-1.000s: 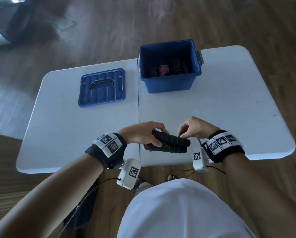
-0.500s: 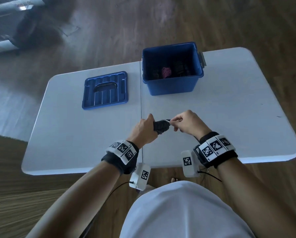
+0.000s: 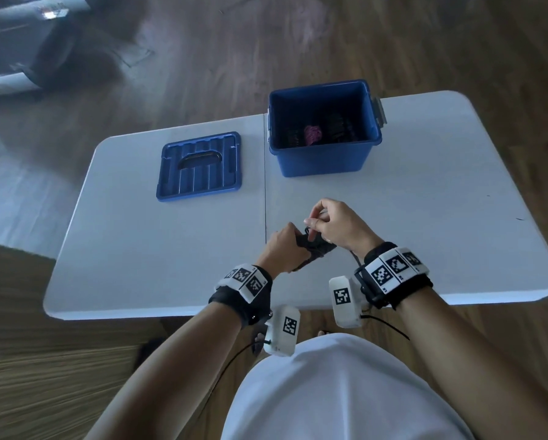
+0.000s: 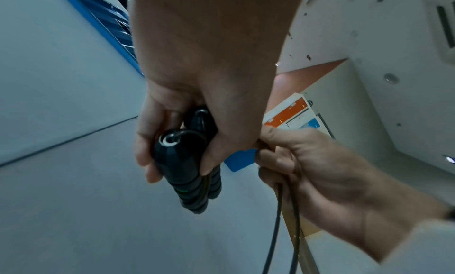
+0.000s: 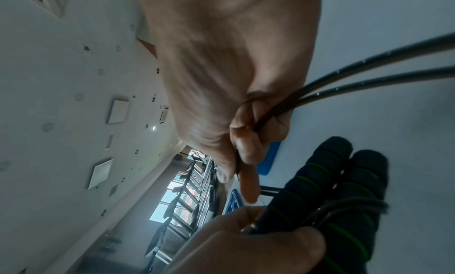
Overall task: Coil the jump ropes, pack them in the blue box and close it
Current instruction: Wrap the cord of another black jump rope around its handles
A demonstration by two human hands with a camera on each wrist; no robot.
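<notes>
Head view takes in the whole white tabletop [image 3: 425,217]: the blue box [image 3: 325,157] stands open at the far middle with dark and pink coils low inside, and its lid [image 3: 199,166] lies flat to the left of it, apart from it. Near the front edge, the left hand [image 3: 282,249] and right hand [image 3: 336,227] meet over bare tabletop, but the black bundle between them is mostly covered.

Left wrist view fills that in: the left hand [image 4: 197,95] is wrapped round two black jump rope handles [image 4: 189,161] held side by side, cord ends toward the camera. Beside it the right hand [image 4: 307,161] grips a doubled black cord [image 4: 278,219] that runs down out of frame.

Right wrist view shows the right hand's thumb and fingers [image 5: 248,147] pinching that doubled cord [image 5: 357,75], and green rings on the handles [image 5: 339,190] with cord already wound across them.

Bare tabletop lies between the hands and the box, and to the right as far as the rounded corner.
</notes>
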